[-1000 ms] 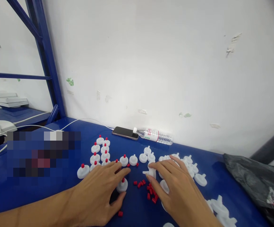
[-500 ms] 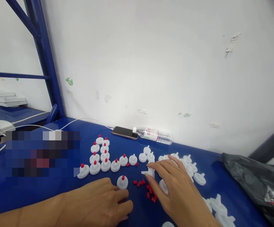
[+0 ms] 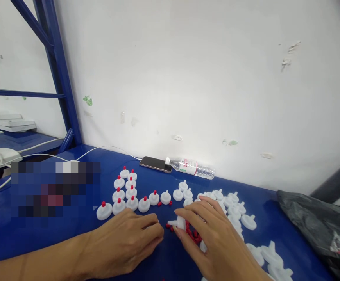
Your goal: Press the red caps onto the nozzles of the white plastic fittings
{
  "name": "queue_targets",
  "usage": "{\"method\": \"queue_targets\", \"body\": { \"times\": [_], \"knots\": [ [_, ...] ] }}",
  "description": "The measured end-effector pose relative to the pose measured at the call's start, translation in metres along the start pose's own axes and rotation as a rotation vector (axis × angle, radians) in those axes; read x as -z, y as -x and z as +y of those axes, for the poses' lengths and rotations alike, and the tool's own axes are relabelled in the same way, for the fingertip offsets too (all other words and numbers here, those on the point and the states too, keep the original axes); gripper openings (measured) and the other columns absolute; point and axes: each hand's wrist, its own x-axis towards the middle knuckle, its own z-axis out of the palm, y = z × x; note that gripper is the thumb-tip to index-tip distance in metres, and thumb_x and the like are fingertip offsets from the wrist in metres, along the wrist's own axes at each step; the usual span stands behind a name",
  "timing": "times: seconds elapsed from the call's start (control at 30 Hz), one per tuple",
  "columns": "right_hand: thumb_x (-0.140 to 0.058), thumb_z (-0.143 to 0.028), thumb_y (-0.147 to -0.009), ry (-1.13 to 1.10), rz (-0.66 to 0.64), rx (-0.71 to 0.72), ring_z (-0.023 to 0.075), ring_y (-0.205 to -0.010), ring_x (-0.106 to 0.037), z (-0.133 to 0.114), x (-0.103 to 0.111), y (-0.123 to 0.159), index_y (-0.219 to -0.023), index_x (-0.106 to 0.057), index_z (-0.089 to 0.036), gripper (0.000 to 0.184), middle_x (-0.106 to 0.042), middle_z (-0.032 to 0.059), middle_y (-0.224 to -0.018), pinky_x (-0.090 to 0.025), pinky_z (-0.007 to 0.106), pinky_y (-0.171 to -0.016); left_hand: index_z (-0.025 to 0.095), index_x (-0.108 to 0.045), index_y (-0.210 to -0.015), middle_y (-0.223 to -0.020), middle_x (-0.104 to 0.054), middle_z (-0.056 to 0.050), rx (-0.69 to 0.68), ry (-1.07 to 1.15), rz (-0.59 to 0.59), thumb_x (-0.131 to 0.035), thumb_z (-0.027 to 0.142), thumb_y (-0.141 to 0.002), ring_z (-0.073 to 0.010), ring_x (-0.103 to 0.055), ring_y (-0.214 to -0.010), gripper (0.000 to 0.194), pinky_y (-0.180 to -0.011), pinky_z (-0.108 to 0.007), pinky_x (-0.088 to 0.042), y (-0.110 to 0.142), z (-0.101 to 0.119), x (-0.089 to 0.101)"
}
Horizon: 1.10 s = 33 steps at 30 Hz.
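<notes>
My right hand [image 3: 213, 230] pinches a white round nozzle cap [image 3: 181, 223] between thumb and fingers, its narrow spout pointing left toward my other hand. Beneath it on the blue table lie several small red caps [image 3: 195, 235], partly covered by the hand. My left hand [image 3: 135, 240] is closed, fingers curled together; whatever they hold is hidden. Behind it stand white nozzle caps topped with red caps [image 3: 119, 206], in rows. One white nozzle cap with a bare spout [image 3: 165, 197] ends the row. More bare ones [image 3: 233, 212] crowd behind and beside my right hand.
A phone [image 3: 156, 164] on a white cable and a lying clear bottle [image 3: 190, 167] are by the wall. A dark plastic bag [image 3: 305, 222] lies on the right. A blue metal frame [image 3: 61, 74] rises at left. A blurred patch [image 3: 52, 189] covers part of the table [image 3: 79, 228].
My right hand has moved slightly left and down with the nozzle cap. My left hand has shifted up, and the red-topped nozzle cap beside it is now out of sight.
</notes>
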Motion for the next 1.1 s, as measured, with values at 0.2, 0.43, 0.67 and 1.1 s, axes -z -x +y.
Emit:
{"method": "queue_targets", "body": {
  "times": [0.2, 0.43, 0.67, 1.1],
  "knots": [
    [-0.060, -0.022, -0.094, 0.022, -0.018, 0.010, 0.0199, -0.088, -0.065, 0.000, 0.001, 0.000, -0.115, -0.061, -0.022, 0.020, -0.068, 0.0018, -0.094, -0.043, 0.052, -0.104, 0.026, -0.045, -0.124, -0.099, -0.070, 0.001, 0.071, 0.025, -0.038, -0.049, 0.023, -0.101, -0.0215, -0.069, -0.075, 0.024, -0.061, -0.036, -0.044, -0.001, 0.001, -0.003],
    [-0.060, -0.023, -0.095, -0.015, -0.070, 0.015, 0.0202, -0.092, -0.065, 0.000, 0.000, 0.001, -0.115, -0.061, -0.024, 0.020, -0.069, 0.0019, -0.097, -0.041, 0.054, -0.105, 0.029, -0.049, -0.120, -0.108, -0.067, 0.001, 0.174, 0.091, -0.129, -0.042, 0.019, -0.099, -0.0231, -0.068, -0.085, 0.024, -0.066, -0.037, -0.046, -0.005, 0.001, -0.001],
    [-0.062, -0.022, -0.094, -0.004, -0.073, 0.011, 0.0197, -0.091, -0.065, -0.002, 0.001, 0.001, -0.114, -0.061, -0.024, 0.020, -0.069, 0.0010, -0.095, -0.042, 0.053, -0.106, 0.023, -0.050, -0.106, -0.094, -0.064, -0.002, 0.182, 0.109, -0.147, -0.042, 0.011, -0.088, -0.0230, -0.067, -0.076, 0.023, -0.064, -0.038, -0.049, -0.005, 0.005, 0.011],
    [-0.060, -0.022, -0.095, 0.000, -0.095, 0.012, 0.0193, -0.089, -0.065, -0.003, 0.001, 0.001, -0.112, -0.062, -0.023, 0.017, -0.069, 0.0014, -0.094, -0.041, 0.053, -0.106, 0.018, -0.056, -0.108, -0.083, -0.067, -0.008, 0.362, -0.053, -0.144, -0.038, 0.020, -0.095, -0.0321, -0.070, -0.071, 0.022, -0.060, -0.044, -0.050, -0.006, 0.001, 0.006]
  ]
}}
